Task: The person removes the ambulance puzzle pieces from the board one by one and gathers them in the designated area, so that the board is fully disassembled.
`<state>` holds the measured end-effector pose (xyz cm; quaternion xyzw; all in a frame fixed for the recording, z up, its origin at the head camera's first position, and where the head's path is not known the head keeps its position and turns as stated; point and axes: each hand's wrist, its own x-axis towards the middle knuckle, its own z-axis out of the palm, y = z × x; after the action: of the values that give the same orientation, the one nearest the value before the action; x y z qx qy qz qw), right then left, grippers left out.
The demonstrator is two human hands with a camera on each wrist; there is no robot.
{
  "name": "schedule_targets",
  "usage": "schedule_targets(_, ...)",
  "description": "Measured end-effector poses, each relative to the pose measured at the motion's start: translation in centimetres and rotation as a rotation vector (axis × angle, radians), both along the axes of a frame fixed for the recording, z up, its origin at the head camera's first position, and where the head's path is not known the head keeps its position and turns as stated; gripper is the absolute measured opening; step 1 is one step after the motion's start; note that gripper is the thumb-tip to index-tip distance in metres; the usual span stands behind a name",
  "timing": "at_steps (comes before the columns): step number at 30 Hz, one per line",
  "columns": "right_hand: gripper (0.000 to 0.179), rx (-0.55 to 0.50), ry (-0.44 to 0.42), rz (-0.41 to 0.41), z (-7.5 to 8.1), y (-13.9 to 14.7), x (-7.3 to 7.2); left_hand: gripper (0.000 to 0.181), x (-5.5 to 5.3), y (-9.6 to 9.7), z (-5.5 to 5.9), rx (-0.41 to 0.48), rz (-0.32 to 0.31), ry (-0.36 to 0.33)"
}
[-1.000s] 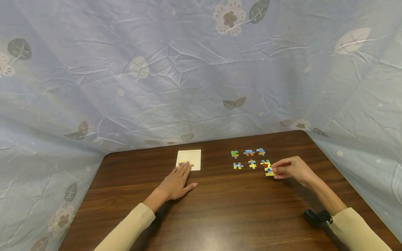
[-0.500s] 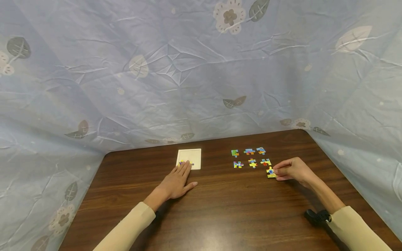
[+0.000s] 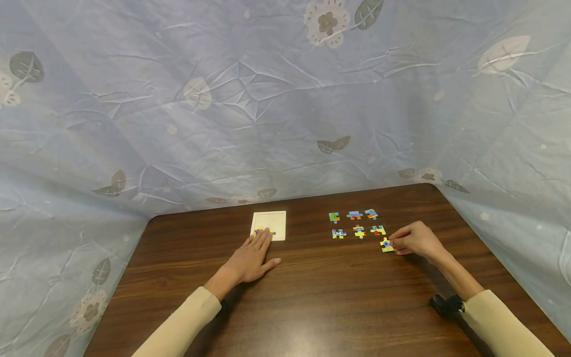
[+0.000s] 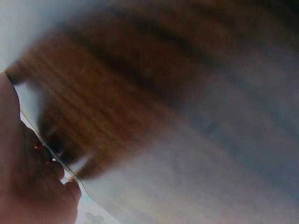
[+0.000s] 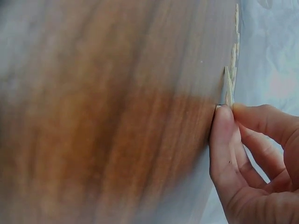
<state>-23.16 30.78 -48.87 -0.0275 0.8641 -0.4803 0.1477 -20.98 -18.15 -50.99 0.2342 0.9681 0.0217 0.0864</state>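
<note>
In the head view my left hand (image 3: 251, 259) lies flat with straight fingers, its fingertips on the lower part of a pale square puzzle tray (image 3: 277, 220). Colourful puzzle pieces (image 3: 258, 231) in the tray show around those fingertips, partly covered. On the right, my right hand (image 3: 416, 242) pinches a yellow jigsaw piece with a blue round spot (image 3: 385, 244) between thumb and fingers. The right wrist view shows the pinched piece (image 5: 229, 88) edge-on, tilted at the fingertips. Beyond it lies a red and yellow jigsaw piece (image 3: 378, 230), close to the held one.
Several more jigsaw pieces (image 3: 354, 215) lie in two loose rows on the dark wooden table (image 3: 308, 287), between the tray and my right hand. A pale blue patterned cloth (image 3: 267, 124) hangs behind the table and along its sides.
The yellow piece in my right hand has moved slightly toward me and right, no longer overlapping the red and yellow piece; it has also turned a little. My left hand stays in place.
</note>
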Motion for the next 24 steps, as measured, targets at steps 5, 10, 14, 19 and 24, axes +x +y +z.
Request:
schedule_targets(5, 0.022, 0.107, 0.028, 0.007, 0.18, -0.43, -0.1, 0.088, 0.06, -0.05, 0.0, 0.005, 0.003, 0.0)
schedule_targets(10, 0.019, 0.136, 0.034, 0.009, 0.4, -0.66, -0.04, 0.087, 0.06, -0.02, 0.02, 0.01, 0.003, 0.003)
schedule_targets(14, 0.018, 0.14, 0.037, 0.011, 0.43, -0.66, -0.12, 0.087, 0.07, 0.02, 0.09, 0.013, 0.005, -0.001)
schedule_targets(19, 0.018, 0.149, 0.035, 0.01, 0.34, -0.7, -0.19, 0.088, -0.01, 0.0, 0.04, 0.003, 0.007, -0.002)
schedule_targets(24, 0.016, 0.151, 0.037, 0.008, 0.2, -0.62, -0.19, 0.088, -0.07, 0.02, -0.01, -0.002, 0.003, -0.003)
